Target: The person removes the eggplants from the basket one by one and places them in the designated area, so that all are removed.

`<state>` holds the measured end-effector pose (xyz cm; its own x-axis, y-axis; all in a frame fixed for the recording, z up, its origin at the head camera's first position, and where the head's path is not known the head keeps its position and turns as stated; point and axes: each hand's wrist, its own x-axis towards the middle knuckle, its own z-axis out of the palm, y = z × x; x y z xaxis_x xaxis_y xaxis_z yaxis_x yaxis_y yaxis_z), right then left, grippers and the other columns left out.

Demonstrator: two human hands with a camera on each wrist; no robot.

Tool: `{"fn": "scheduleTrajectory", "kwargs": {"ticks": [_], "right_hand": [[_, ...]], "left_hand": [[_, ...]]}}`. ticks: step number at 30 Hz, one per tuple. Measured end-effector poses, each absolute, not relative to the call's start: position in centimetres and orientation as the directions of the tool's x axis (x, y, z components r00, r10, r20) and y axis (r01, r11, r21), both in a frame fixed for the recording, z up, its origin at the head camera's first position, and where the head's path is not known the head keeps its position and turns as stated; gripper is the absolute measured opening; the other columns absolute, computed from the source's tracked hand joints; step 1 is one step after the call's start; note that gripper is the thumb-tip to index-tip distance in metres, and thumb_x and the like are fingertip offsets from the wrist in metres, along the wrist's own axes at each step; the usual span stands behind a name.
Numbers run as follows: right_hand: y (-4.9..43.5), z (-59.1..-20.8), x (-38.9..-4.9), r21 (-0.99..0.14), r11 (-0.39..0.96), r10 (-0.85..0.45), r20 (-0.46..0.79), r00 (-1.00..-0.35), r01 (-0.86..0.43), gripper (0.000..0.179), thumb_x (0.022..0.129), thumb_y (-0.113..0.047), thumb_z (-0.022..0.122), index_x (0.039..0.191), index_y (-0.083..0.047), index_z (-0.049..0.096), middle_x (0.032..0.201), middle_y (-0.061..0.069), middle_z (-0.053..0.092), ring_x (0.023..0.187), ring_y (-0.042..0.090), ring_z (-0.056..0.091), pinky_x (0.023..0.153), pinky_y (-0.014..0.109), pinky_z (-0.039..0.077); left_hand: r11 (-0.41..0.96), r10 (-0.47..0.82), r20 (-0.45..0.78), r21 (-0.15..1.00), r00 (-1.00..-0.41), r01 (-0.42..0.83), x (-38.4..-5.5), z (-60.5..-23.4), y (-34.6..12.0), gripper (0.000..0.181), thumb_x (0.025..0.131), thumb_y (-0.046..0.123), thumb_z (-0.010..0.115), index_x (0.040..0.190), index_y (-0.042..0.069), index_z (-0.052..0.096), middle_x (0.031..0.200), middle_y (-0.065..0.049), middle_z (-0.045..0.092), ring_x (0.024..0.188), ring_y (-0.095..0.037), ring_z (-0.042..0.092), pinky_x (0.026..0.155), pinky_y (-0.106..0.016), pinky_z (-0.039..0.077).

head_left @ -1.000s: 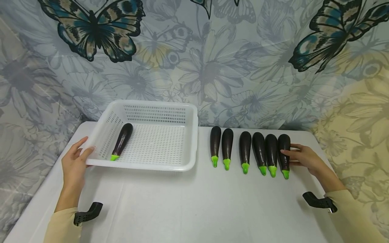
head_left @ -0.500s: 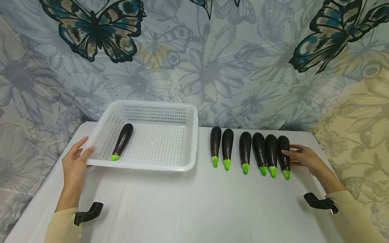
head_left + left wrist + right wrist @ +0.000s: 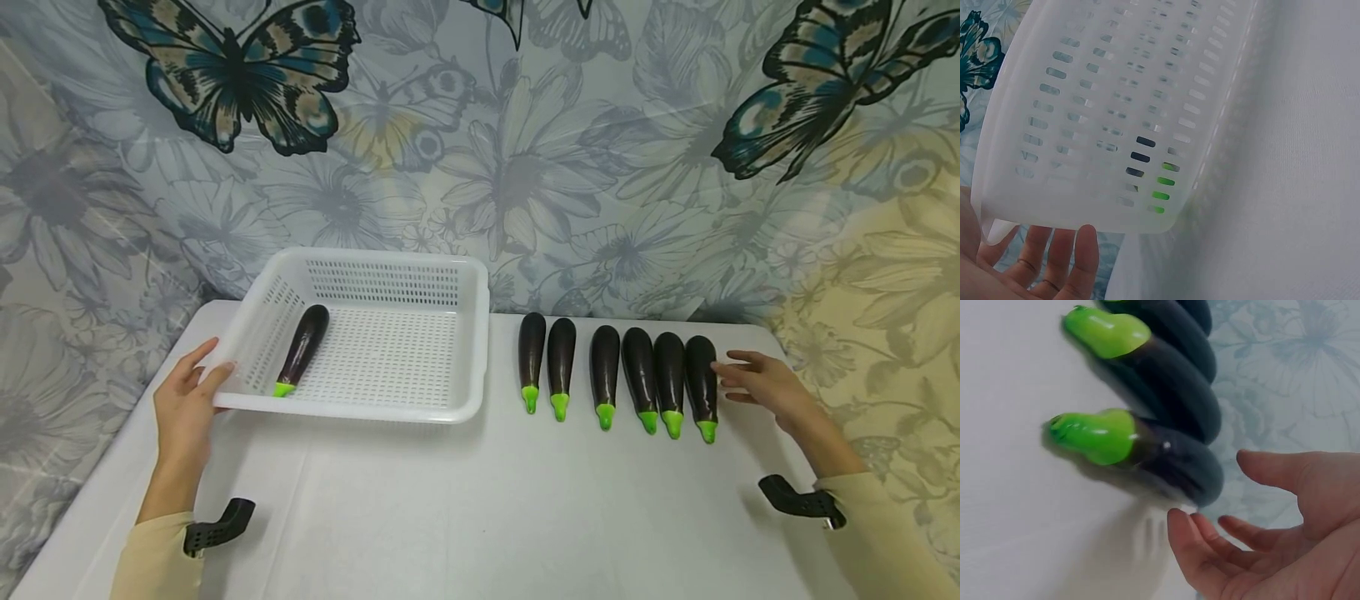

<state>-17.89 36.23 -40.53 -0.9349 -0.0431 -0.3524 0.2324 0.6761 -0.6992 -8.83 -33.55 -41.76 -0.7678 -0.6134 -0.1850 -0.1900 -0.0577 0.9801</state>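
Observation:
A white slotted plastic basket (image 3: 360,413) sits on the left of the table, one dark eggplant (image 3: 303,343) with a green stem end lying inside. At its left end, my left hand (image 3: 182,400) grips the rim, thumb on top; the left wrist view has the fingers (image 3: 1060,262) under the basket's edge. My right hand (image 3: 765,387) is just right of the rightmost eggplant (image 3: 701,375) in a row. In the right wrist view its fingers are spread and relaxed, holding nothing, close to that eggplant (image 3: 1175,456).
Several more eggplants (image 3: 604,367) lie side by side on the white-covered table (image 3: 480,517), right of the basket, green ends toward me. A butterfly-patterned cloth (image 3: 525,167) hangs behind the table.
My right hand has let go of the rightmost eggplant and drawn off slightly to the right. That eggplant has shifted a little toward me. The left hand and basket stay put.

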Motion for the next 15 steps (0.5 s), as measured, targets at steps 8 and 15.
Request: {"fn": "scheduleTrajectory", "kwargs": {"ticks": [8, 15], "right_hand": [[34.9, -39.3, -17.7, -0.629, 0.77, -0.011, -0.178, -0.984, 0.105, 0.071, 0.103, -0.036, 0.049, 0.144, 0.018, 0.028, 0.131, 0.039, 0.043, 0.104, 0.04, 0.061, 0.07, 0.026, 0.057], [32.8, -37.7, -17.5, -0.58, 0.814, -0.036, -0.052, -0.998, 0.001, 0.064, 0.102, -0.034, 0.052, 0.141, 0.014, 0.037, 0.126, 0.034, 0.052, 0.104, 0.046, 0.061, 0.063, 0.017, 0.051]], "left_hand": [[-0.055, -0.606, -0.179, 0.981, -0.775, -0.184, -8.7, -41.8, -33.6, 0.049, 0.093, 0.011, 0.066, 0.14, 0.022, 0.056, 0.103, 0.009, 0.059, 0.084, -0.003, 0.059, 0.052, -0.016, 0.051], [-0.037, -0.608, -0.183, 0.979, -0.773, -0.203, -8.8, -41.6, -33.7, 0.049, 0.094, 0.012, 0.065, 0.141, 0.023, 0.055, 0.1, 0.009, 0.058, 0.083, -0.003, 0.058, 0.053, -0.016, 0.051]]}}
